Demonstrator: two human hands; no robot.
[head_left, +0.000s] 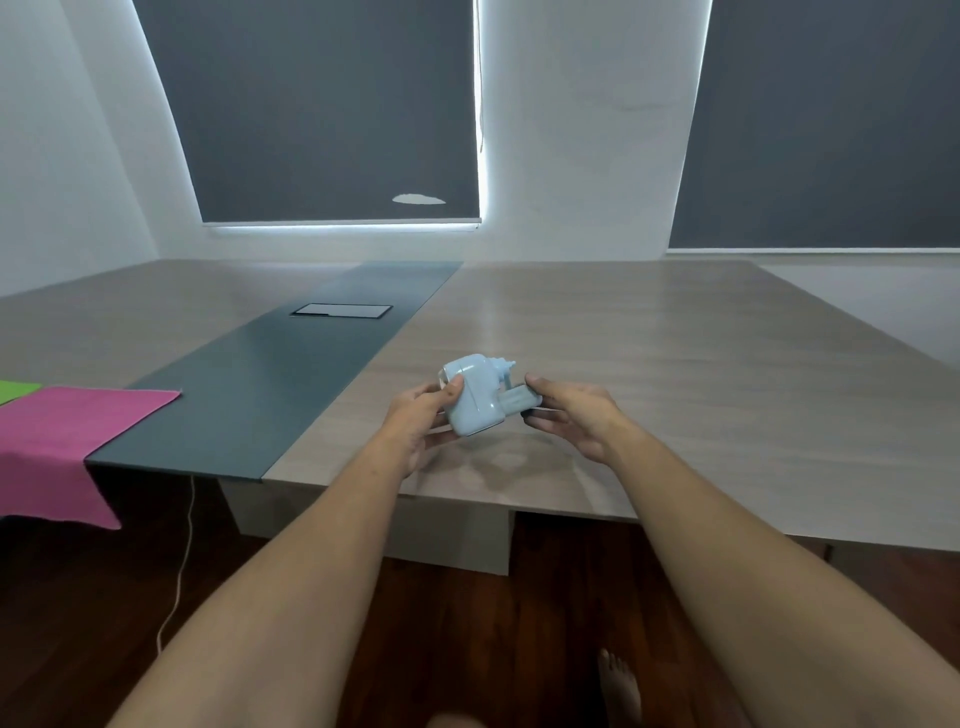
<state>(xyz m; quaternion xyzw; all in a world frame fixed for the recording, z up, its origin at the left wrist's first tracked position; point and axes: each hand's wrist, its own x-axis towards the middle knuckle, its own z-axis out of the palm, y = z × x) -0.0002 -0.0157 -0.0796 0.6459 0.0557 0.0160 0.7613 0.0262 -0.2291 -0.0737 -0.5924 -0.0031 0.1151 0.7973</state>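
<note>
Held just above the counter near its front edge, the pale blue sharpener is clamped in the grip of the left hand while the right hand pinches its side piece, which, if tugged too hard, could jerk free and drop.

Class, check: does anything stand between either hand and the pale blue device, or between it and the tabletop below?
Nothing visible does. Left hand and right hand both hold the pale blue device; no object shows on the table under it. The pink cloth lies far left.
</note>
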